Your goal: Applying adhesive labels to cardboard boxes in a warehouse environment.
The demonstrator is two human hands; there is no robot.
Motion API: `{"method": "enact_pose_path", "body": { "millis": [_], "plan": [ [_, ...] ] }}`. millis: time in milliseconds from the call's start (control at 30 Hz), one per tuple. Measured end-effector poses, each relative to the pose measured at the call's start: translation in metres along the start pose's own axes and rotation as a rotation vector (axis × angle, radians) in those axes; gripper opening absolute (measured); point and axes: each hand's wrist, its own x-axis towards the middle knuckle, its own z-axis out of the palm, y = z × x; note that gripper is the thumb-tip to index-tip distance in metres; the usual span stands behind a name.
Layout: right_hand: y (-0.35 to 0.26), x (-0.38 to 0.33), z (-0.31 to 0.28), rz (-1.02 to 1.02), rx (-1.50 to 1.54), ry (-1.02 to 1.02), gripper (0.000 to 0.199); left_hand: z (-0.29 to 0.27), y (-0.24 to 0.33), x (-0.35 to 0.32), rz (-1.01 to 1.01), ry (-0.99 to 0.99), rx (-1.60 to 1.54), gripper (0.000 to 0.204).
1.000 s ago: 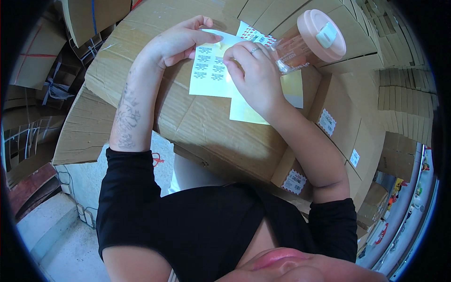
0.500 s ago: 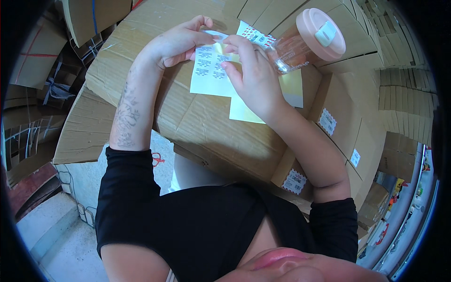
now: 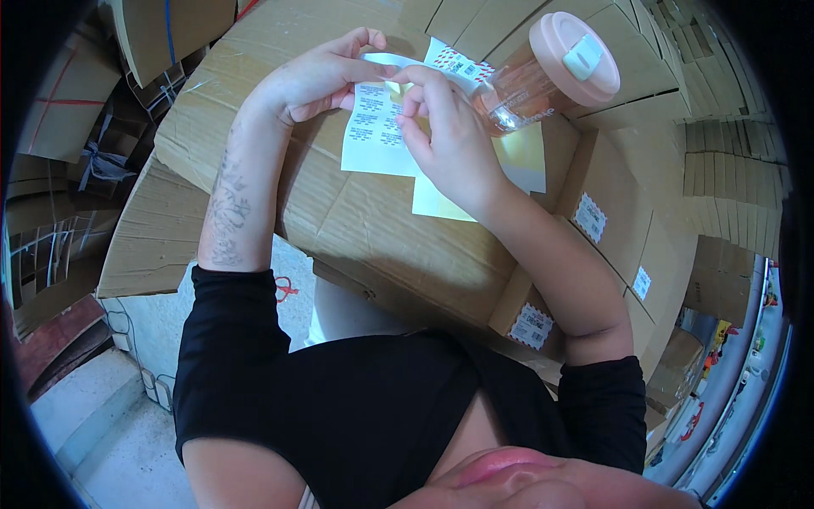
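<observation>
A sheet of printed labels [image 3: 373, 127] is between my hands over a large cardboard surface. My left hand [image 3: 326, 81] pinches the sheet's upper edge, thumb and forefinger on it. My right hand [image 3: 445, 131] has its thumb and forefinger bent together at the sheet's upper right part, where a label's corner seems to come up; its fingertips partly hide this. More label sheets [image 3: 441, 202] lie under my right hand, pale yellow and white, one with a red-dotted border. Beside my right hand is a clear tumbler [image 3: 517, 93] with a pink lid, tilted on the sheets.
Cardboard boxes with stuck-on labels [image 3: 532, 327] stand on the right. Stacked flat cardboard [image 3: 736, 178] rises at the far right. Tied cardboard bundles [image 3: 68, 93] and a cable [image 3: 140, 356] are at the left. Shelves with small coloured items [image 3: 712, 373] show at lower right.
My right hand's fingers have drawn up and curled slightly more at the label sheet. The sheet and tumbler have shifted a little. My left hand stays in nearly the same place.
</observation>
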Motion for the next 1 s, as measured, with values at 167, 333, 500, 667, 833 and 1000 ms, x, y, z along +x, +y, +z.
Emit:
{"method": "enact_pose_path", "body": {
  "millis": [167, 333, 500, 667, 833, 1000],
  "plan": [
    [0.001, 0.001, -0.001, -0.077, -0.054, 0.101, 0.047, -0.001, 0.002, -0.001, -0.008, -0.014, 0.017, 0.044],
    [-0.001, 0.002, -0.004, -0.018, -0.054, 0.061, 0.047, 0.001, 0.000, 0.001, -0.012, -0.018, 0.024, 0.048],
    [-0.002, 0.001, -0.003, -0.057, -0.102, 0.061, 0.044, -0.003, -0.005, 0.004, -0.018, -0.016, 0.030, 0.047],
    [-0.002, 0.000, -0.001, -0.094, -0.200, 0.078, 0.039, -0.002, -0.005, 0.005, -0.008, -0.034, -0.028, 0.042],
    [-0.006, 0.003, -0.001, -0.233, -0.348, 0.130, 0.033, -0.007, -0.005, 0.005, -0.007, -0.037, -0.008, 0.041],
    [-0.009, 0.004, -0.002, -0.270, -0.357, 0.120, 0.033, 0.007, -0.017, -0.009, 0.051, 0.104, -0.041, 0.038]
  ]
}}
